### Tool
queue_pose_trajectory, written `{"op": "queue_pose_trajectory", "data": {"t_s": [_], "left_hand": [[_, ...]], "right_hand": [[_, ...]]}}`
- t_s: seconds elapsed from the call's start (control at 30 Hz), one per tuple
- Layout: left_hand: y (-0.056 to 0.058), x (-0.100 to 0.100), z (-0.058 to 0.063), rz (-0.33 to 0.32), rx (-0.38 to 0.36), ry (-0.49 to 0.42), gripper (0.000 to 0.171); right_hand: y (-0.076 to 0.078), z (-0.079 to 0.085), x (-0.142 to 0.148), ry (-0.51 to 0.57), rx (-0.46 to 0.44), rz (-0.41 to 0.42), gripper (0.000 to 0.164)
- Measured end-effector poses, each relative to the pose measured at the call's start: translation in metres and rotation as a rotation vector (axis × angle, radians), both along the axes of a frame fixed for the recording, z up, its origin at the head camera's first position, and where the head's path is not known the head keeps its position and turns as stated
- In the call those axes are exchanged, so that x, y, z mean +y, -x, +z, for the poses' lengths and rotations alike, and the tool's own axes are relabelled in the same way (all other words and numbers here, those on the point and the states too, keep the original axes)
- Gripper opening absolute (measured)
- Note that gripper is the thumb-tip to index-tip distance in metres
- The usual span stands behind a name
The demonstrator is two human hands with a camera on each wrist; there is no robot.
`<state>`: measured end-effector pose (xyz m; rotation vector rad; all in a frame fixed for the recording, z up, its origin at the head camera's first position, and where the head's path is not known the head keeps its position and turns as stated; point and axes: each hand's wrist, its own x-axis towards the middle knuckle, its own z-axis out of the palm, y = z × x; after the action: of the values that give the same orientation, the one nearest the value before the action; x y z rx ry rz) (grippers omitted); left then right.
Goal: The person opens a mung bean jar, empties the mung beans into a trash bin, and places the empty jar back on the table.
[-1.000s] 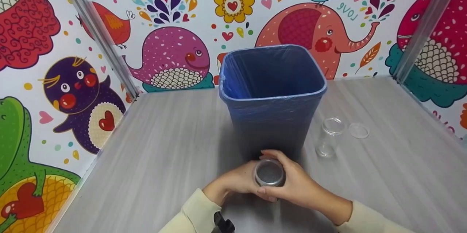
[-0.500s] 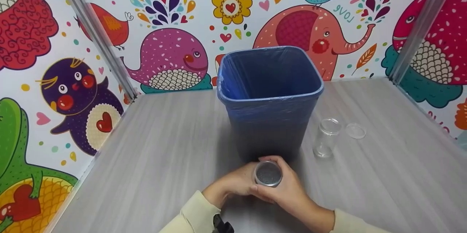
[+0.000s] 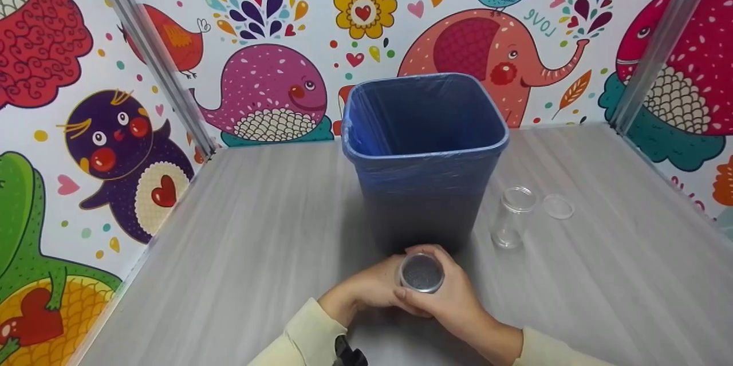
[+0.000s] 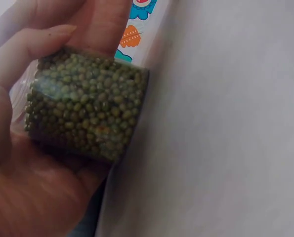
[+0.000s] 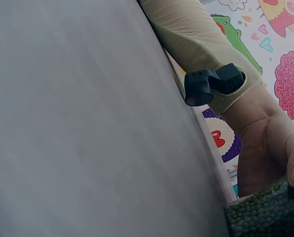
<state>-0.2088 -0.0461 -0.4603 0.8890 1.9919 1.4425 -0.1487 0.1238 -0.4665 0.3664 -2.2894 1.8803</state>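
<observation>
A clear jar (image 3: 422,273) stands upright between my two hands in the head view, in front of the bin. The left wrist view shows its side, packed with green mung beans (image 4: 87,98). My left hand (image 3: 375,287) grips it from the left, low on the body. Around the top, on the right side, curl the thumb and fingers of my right hand (image 3: 455,300). The head view shows the jar's round grey-looking top; whether a lid sits on it I cannot tell. Part of the jar's side is hidden by the hands.
A blue bin (image 3: 424,183) with a thin clear liner stands just beyond the hands. To its right are a clear jar without visible contents (image 3: 512,220) and a clear round lid (image 3: 558,206) lying flat. Patterned panels border the grey table (image 3: 257,228).
My right hand and forearm have shifted slightly left around the jar's top, mostly in the first half second. The left hand keeps its hold. The view has moved a little.
</observation>
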Motion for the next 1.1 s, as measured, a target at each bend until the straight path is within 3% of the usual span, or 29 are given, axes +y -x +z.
{"op": "queue_pose_trajectory", "data": {"t_s": [0.3, 0.5, 0.73, 1.1], "left_hand": [[0.0016, -0.0012, -0.0001, -0.027, -0.026, -0.026, 0.065], [0.0010, -0.0024, -0.0001, -0.017, 0.002, -0.017, 0.065], [0.0001, -0.0027, 0.0008, -0.015, -0.062, -0.028, 0.064], [-0.0009, -0.0020, -0.0005, 0.000, -0.066, -0.043, 0.063]], "right_hand": [[0.0024, 0.0018, 0.0021, 0.010, -0.011, 0.044, 0.060], [0.0029, 0.0032, 0.0025, 0.014, -0.026, 0.066, 0.060], [0.0024, 0.0047, 0.0048, -0.012, -0.060, 0.083, 0.063], [0.0044, 0.0033, 0.0073, -0.009, -0.032, 0.097, 0.062]]}}
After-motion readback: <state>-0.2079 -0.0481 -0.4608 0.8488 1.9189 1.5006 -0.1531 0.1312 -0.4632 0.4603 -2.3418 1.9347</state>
